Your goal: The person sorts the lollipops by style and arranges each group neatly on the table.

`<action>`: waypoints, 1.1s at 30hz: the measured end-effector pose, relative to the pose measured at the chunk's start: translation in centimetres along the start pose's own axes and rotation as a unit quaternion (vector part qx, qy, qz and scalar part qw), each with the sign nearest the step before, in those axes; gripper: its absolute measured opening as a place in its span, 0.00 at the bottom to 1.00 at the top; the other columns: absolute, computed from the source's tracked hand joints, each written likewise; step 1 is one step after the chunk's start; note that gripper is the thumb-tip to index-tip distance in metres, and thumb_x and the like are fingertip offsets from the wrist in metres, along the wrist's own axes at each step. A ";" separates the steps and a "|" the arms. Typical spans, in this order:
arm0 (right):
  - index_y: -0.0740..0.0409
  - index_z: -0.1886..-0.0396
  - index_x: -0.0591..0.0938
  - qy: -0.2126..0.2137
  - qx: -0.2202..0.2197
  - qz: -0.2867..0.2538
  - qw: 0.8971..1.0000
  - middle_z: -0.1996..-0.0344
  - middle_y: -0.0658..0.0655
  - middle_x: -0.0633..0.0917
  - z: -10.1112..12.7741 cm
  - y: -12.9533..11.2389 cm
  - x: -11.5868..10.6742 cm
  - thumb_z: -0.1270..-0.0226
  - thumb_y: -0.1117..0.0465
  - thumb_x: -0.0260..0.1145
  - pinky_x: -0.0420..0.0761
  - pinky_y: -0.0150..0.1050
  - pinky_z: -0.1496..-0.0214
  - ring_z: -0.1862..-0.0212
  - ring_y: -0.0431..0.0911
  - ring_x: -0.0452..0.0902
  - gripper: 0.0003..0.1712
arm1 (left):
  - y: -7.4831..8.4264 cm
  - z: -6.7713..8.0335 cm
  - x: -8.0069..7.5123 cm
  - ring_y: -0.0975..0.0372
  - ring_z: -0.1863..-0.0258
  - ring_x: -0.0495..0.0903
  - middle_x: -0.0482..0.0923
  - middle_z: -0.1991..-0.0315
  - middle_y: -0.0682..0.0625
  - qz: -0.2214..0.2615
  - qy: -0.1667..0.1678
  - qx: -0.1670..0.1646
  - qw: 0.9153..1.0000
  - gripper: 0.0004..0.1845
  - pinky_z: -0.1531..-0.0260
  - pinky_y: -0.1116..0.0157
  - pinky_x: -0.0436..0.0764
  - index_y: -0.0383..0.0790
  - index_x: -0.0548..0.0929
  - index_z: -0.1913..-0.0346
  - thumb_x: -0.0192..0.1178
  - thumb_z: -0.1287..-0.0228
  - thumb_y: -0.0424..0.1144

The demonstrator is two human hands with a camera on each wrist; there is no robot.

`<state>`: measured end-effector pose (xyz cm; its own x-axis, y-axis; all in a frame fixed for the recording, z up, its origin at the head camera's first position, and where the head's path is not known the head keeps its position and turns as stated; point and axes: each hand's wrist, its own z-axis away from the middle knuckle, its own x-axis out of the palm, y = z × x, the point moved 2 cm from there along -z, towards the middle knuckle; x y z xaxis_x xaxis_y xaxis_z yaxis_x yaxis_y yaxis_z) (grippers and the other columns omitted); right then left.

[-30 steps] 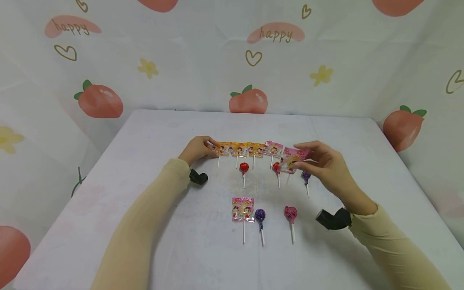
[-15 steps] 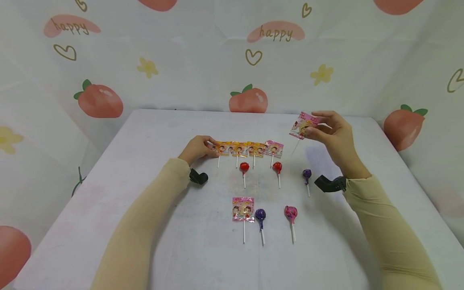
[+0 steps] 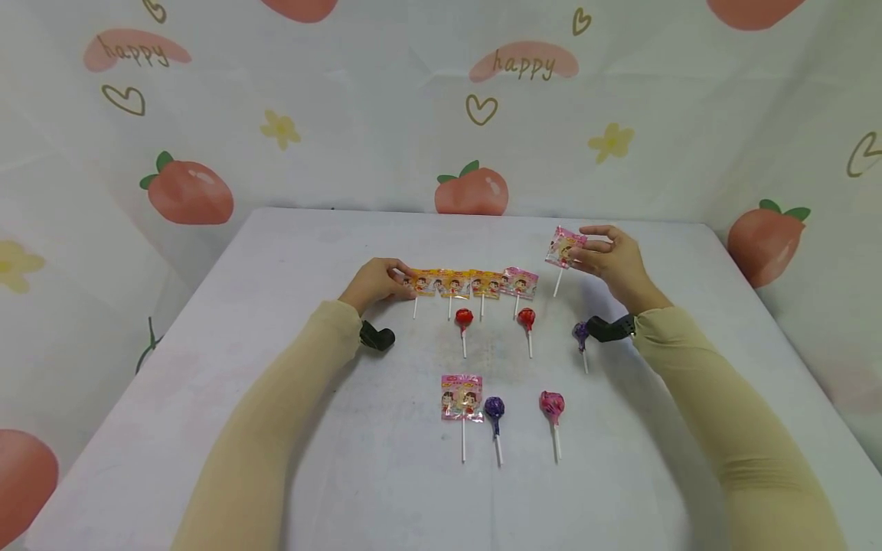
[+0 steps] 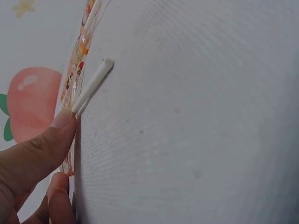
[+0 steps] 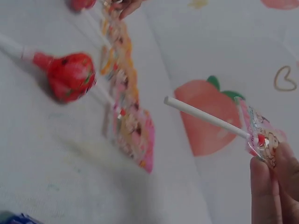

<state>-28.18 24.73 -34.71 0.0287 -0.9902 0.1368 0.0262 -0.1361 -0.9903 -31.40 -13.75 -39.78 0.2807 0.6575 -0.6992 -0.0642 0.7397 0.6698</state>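
At the back right, my right hand (image 3: pixel 613 260) pinches a pink-wrapped flat lollipop (image 3: pixel 565 246) by its wrapper, lifted above the table, its white stick slanting down. In the right wrist view, thumb and fingers grip the wrapper (image 5: pixel 266 140). My left hand (image 3: pixel 379 285) holds the left edge of a yellow-wrapped lollipop (image 3: pixel 426 282), the first in a row lying on the table; in the left wrist view the thumb lies by its white stick (image 4: pixel 93 86). Two more yellow-wrapped lollipops (image 3: pixel 455 284) and a pink-wrapped lollipop (image 3: pixel 520 283) continue this row to the right.
In front of the row lie two red ball lollipops (image 3: pixel 465 317) and a purple ball lollipop (image 3: pixel 581 332). Nearer are a pink-wrapped flat lollipop (image 3: pixel 462 398), a purple ball lollipop (image 3: pixel 494 408) and a pink ball lollipop (image 3: pixel 552 405). A patterned cloth (image 3: pixel 372 138) hangs behind the white table (image 3: pixel 331 474).
My right hand has carried the pink-wrapped lollipop up and back from over the red ball lollipop, then slightly left and down. The left hand has stayed in place.
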 end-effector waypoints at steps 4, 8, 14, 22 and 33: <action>0.69 0.42 0.65 -0.004 0.054 0.064 0.996 0.73 0.51 0.84 -0.8 1.1 -0.3 0.41 0.73 0.62 0.80 0.34 0.63 0.68 0.40 0.82 0.27 | 0.0 -0.1 0.0 0.60 0.71 0.71 0.73 0.65 0.48 0.004 -0.002 -0.001 1.000 0.20 0.70 0.66 0.69 0.49 0.81 0.55 0.73 0.55 0.43; 0.72 0.36 0.61 -0.025 0.111 0.142 0.983 0.70 0.51 0.83 -1.3 2.1 -0.3 0.40 0.71 0.64 0.80 0.35 0.61 0.69 0.39 0.81 0.34 | 0.0 -0.1 0.0 0.61 0.73 0.71 0.73 0.65 0.48 0.008 -0.002 0.001 1.000 0.20 0.71 0.66 0.70 0.48 0.81 0.56 0.73 0.55 0.43; 0.68 0.38 0.66 -0.053 0.150 0.277 0.948 0.68 0.52 0.81 -1.6 3.0 -0.3 0.40 0.65 0.65 0.79 0.32 0.65 0.72 0.37 0.78 0.31 | 0.0 0.0 0.0 0.61 0.73 0.71 0.73 0.66 0.48 0.012 0.000 -0.001 1.000 0.20 0.71 0.66 0.70 0.48 0.82 0.56 0.73 0.55 0.43; 0.72 0.39 0.65 -0.061 0.162 0.274 0.946 0.69 0.53 0.79 -1.8 3.4 0.0 0.39 0.69 0.63 0.79 0.31 0.66 0.73 0.37 0.78 0.30 | 0.1 0.0 0.0 0.61 0.74 0.71 0.73 0.65 0.48 0.009 0.000 0.000 1.000 0.20 0.72 0.67 0.70 0.48 0.81 0.56 0.73 0.54 0.44; 0.72 0.41 0.68 -0.048 0.163 0.310 0.935 0.55 0.64 0.72 -2.1 3.4 0.6 0.39 0.71 0.62 0.80 0.35 0.61 0.70 0.40 0.78 0.26 | 0.0 0.1 0.1 0.62 0.78 0.71 0.73 0.67 0.48 0.022 0.002 0.006 1.000 0.20 0.73 0.66 0.70 0.49 0.82 0.56 0.74 0.55 0.42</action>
<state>-30.22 23.64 -38.01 0.2284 -0.8658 -0.4452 0.2769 0.4962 -0.8229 -31.26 -13.66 -39.80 0.2739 0.6905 -0.6694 -0.0643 0.7076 0.7037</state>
